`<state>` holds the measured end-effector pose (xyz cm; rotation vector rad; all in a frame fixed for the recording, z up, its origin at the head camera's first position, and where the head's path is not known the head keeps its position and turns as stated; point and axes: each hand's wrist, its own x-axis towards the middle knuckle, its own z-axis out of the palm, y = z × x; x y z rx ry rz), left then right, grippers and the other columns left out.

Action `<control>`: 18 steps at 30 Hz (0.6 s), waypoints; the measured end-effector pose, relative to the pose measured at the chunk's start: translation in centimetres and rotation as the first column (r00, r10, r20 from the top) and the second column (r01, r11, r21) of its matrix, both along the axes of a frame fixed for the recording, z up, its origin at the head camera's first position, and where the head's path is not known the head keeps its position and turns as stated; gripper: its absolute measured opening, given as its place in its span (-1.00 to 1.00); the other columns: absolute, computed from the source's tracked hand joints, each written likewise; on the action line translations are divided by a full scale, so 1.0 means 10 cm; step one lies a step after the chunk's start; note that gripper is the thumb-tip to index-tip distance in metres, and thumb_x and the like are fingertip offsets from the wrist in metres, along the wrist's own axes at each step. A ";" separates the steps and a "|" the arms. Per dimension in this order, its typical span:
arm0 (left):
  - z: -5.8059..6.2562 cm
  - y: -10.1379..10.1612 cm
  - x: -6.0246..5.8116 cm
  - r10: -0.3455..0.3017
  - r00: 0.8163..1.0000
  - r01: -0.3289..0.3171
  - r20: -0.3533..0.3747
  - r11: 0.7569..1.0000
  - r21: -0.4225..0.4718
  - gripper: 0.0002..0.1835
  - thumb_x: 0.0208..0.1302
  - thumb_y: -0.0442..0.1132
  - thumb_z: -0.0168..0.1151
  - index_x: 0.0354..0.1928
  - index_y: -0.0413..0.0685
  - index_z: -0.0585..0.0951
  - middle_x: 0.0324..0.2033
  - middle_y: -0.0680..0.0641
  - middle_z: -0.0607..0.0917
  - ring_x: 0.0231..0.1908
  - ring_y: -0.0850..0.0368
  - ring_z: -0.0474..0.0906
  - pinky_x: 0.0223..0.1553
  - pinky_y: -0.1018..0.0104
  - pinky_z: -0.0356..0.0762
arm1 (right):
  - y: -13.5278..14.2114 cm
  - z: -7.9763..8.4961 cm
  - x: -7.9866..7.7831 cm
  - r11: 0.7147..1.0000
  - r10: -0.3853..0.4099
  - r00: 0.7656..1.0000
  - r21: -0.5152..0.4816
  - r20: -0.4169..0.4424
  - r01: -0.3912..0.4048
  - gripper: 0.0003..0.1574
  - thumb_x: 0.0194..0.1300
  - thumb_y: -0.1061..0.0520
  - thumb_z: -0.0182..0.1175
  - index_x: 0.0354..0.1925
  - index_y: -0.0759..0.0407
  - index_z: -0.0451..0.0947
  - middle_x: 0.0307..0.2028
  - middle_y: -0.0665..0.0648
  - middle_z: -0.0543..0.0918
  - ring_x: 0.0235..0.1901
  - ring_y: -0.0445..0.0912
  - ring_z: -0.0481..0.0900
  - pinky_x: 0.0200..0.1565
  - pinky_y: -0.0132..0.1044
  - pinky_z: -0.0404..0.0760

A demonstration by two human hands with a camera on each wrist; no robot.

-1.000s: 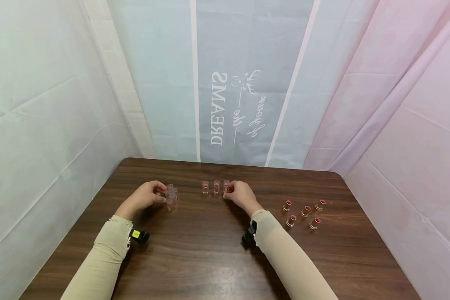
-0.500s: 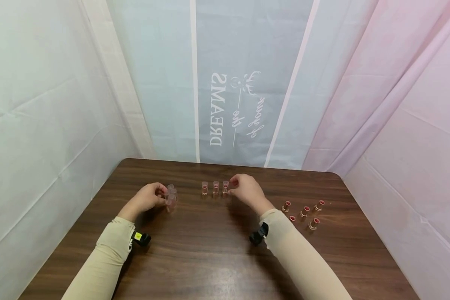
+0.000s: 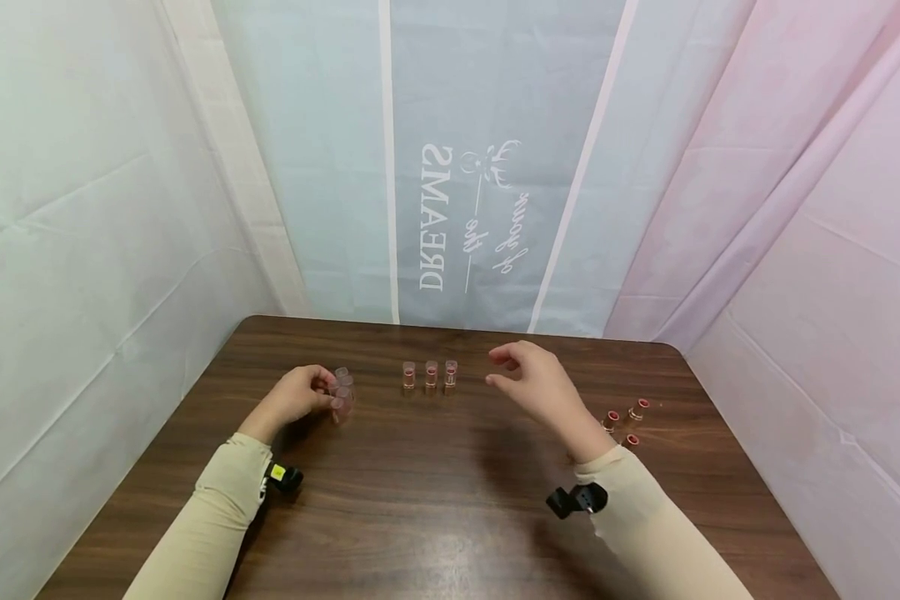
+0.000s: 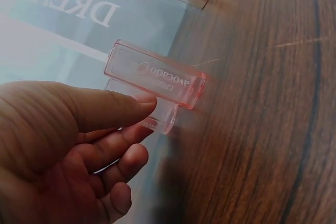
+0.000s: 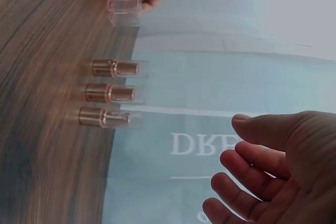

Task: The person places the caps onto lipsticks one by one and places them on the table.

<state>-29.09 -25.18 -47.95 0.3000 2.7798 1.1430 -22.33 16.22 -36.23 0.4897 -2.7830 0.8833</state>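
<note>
My left hand (image 3: 298, 395) is at a cluster of clear pinkish lipstick caps (image 3: 343, 393) on the left of the table. In the left wrist view its thumb and forefinger pinch a clear cap (image 4: 164, 113), behind another cap (image 4: 155, 74) with mirrored lettering. Three capped lipsticks (image 3: 431, 375) with gold bases stand upright in a row at the middle back; the right wrist view shows the nearest capped lipstick (image 5: 107, 118) in its clear cap. To the right of this row my right hand (image 3: 543, 387) hovers with fingers apart, holding nothing.
Uncapped lipsticks (image 3: 640, 408) with red tops stand at the table's right, some hidden behind my right forearm. Dark wood covers the tabletop (image 3: 420, 517). A blue-grey cloth backdrop (image 3: 465, 100) hangs behind, with pale cloth walls at both sides.
My right hand has let go of the rightmost capped lipstick and moved right, away from the row. My left hand stays almost still at the caps.
</note>
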 end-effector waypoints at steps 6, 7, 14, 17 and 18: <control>-0.03 0.04 -0.01 0.002 1.000 -0.002 -0.008 1.000 0.002 -0.74 0.21 -0.30 0.49 -0.12 -0.18 0.63 -0.22 -0.10 0.69 -0.20 0.04 0.58 -0.15 0.20 0.54 | 0.28 0.00 0.21 0.997 0.008 1.000 -0.075 -0.030 -0.010 -0.64 0.29 0.08 0.45 0.05 0.04 0.69 -0.04 0.00 0.72 -0.08 -0.05 0.69 -0.05 -0.09 0.66; -0.04 0.05 -0.01 0.003 1.000 -0.003 -0.008 1.000 0.003 -0.75 0.21 -0.29 0.49 -0.13 -0.17 0.63 -0.23 -0.10 0.69 -0.20 0.04 0.58 -0.15 0.21 0.54 | 0.33 -0.01 0.24 0.996 0.005 1.000 -0.088 -0.030 -0.007 -0.64 0.29 0.09 0.45 0.05 0.04 0.69 -0.04 -0.01 0.72 -0.10 -0.06 0.70 -0.07 -0.08 0.66; 0.02 0.02 -0.01 0.002 1.000 -0.002 -0.023 1.000 -0.015 -0.72 0.24 -0.21 0.49 -0.09 -0.14 0.65 -0.17 -0.11 0.71 -0.15 0.03 0.60 -0.14 0.18 0.56 | 0.64 -0.09 0.40 0.991 -0.050 0.998 -0.129 -0.024 0.047 -0.66 0.30 0.11 0.45 0.04 0.03 0.69 -0.09 0.02 0.72 -0.22 -0.12 0.69 -0.20 -0.29 0.66; 0.12 -0.04 0.03 0.015 0.999 -0.016 -0.045 1.000 -0.024 -0.72 0.28 -0.20 0.46 -0.05 -0.16 0.65 -0.14 -0.14 0.71 -0.12 -0.02 0.62 -0.12 0.13 0.58 | 0.73 -0.10 0.45 0.989 -0.054 0.998 -0.137 -0.026 0.050 -0.67 0.31 0.12 0.44 0.04 0.03 0.69 -0.11 0.02 0.72 -0.22 -0.10 0.67 -0.21 -0.34 0.65; 0.16 -0.06 0.05 0.023 0.998 -0.024 -0.052 0.999 -0.027 -0.71 0.29 -0.20 0.45 -0.03 -0.16 0.65 -0.13 -0.15 0.71 -0.10 -0.03 0.62 -0.11 0.12 0.58 | 0.76 -0.10 0.47 0.989 -0.057 0.998 -0.136 -0.030 0.052 -0.67 0.31 0.12 0.43 0.04 0.03 0.69 -0.11 0.01 0.71 -0.22 -0.10 0.67 -0.21 -0.34 0.65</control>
